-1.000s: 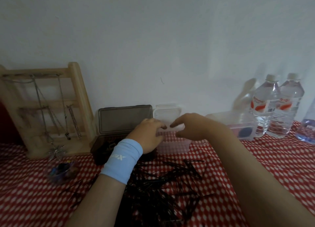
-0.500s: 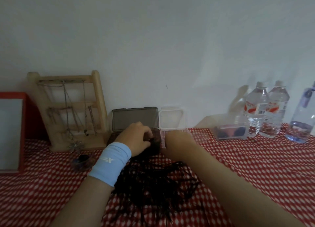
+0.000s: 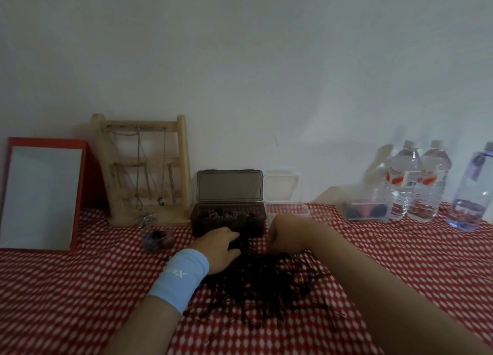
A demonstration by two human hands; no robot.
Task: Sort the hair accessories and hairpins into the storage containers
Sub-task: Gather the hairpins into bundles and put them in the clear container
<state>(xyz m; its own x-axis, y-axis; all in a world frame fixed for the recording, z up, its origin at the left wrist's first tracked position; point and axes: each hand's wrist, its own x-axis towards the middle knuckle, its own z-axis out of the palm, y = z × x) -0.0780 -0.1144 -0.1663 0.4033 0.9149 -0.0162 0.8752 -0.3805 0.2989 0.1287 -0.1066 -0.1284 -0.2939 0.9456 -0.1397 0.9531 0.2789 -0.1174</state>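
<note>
A: Head view, first entry: hairpins (image 3: 266, 282)?
B: Black heap on the checked cloth (image 3: 80, 288), just in front of the dark box (image 3: 229, 218), whose lid is raised.
A: Hands?
B: The left hand (image 3: 218, 245) reaches into the heap at the box front; grasp hidden, cannot tell. The right hand (image 3: 282, 237) is curled beside the box's right front corner; contents unseen.
A: Method?
B: Probably pinch a small aligned bunch, lift it clear of tangles, and lay it inside the box.

The right hand (image 3: 284, 234) hides its fingers behind the wrist; the left hand (image 3: 220, 245) has its fingertips lost among dark hairpins (image 3: 266, 282). The rightmost bottle (image 3: 474, 194) is cut off by the right edge.
</note>
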